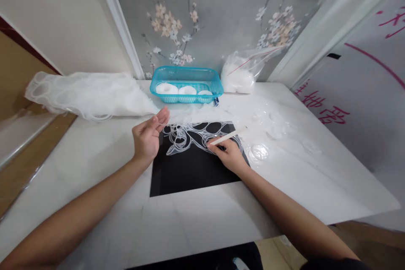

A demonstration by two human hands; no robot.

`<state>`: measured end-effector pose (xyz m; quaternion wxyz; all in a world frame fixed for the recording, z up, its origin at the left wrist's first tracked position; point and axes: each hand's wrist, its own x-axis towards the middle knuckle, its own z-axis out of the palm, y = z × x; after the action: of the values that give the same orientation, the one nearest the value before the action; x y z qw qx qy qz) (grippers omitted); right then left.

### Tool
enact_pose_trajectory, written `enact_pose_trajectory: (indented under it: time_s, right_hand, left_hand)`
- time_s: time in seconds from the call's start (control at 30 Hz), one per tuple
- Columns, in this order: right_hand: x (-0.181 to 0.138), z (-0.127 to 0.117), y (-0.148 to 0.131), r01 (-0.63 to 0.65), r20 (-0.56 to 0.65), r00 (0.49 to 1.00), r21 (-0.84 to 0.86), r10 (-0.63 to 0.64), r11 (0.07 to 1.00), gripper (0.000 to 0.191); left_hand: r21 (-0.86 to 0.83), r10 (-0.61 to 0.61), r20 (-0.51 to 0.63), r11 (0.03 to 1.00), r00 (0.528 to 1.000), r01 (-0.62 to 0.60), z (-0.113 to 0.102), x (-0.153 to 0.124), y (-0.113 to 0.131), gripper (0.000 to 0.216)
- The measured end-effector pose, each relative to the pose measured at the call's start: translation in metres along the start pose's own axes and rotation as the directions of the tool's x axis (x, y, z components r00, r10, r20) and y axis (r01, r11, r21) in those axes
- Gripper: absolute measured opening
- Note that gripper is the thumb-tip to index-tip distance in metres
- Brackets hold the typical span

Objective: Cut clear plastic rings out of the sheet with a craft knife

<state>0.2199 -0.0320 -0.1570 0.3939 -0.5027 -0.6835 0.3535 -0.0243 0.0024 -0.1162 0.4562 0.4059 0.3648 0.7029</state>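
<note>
My left hand (147, 139) is raised at the left edge of a black sheet (193, 173), thumb and fingers closed on a thin white thread (163, 125) that runs toward the lace. My right hand (228, 154) rests over the sheet's right side, gripping a slim white stick (226, 137) with a small dark tip pointing up and right. White openwork lace (180, 145) of loops and curved bands lies on the sheet's upper half. My right fingers cover part of it, and the stick's lower end is hidden in them.
Behind the sheet stands a blue plastic basket (186, 74) with white rolls (187, 90) in it. A clear bag (240, 76) of white material is right of it. Bundled white netting (85, 95) lies left. Clear plastic scraps (259, 152) lie right. A wall closes off the table's back.
</note>
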Motion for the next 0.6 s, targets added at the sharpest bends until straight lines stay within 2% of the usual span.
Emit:
enact_pose_trajectory:
  time_s: [0.1,0.2,0.3,0.47,0.53,0.6]
  right_hand:
    - [0.000,0.000,-0.001,0.011,0.002,1.000,0.014,-0.011,1.000,0.017]
    - [0.000,0.000,-0.001,0.017,-0.005,1.000,0.012,-0.017,1.000,0.018]
    - [-0.001,0.000,-0.001,0.010,-0.007,1.000,-0.002,-0.010,1.000,0.017]
    - [-0.002,0.000,-0.001,-0.003,-0.007,1.000,-0.013,0.003,1.000,0.019]
    - [-0.002,0.000,-0.001,-0.007,-0.011,1.000,-0.010,0.007,1.000,0.019]
    - [-0.002,0.000,0.000,-0.013,-0.011,1.000,-0.009,0.013,1.000,0.019]
  left_hand:
    - [-0.023,-0.177,0.095,0.983,0.980,0.180,-0.002,0.007,0.005,0.048]
    - [0.002,-0.231,0.209,0.972,0.950,0.236,-0.004,0.012,0.007,0.073]
    - [0.077,-0.225,0.296,0.974,0.928,0.212,-0.004,0.013,0.011,0.070]
    - [0.386,-0.250,0.450,0.920,0.857,0.066,-0.003,0.012,0.023,0.060]
    - [0.483,-0.268,0.484,0.875,0.833,0.001,-0.003,0.012,0.027,0.054]
    - [0.526,-0.268,0.484,0.850,0.833,-0.032,-0.003,0.013,0.029,0.050]
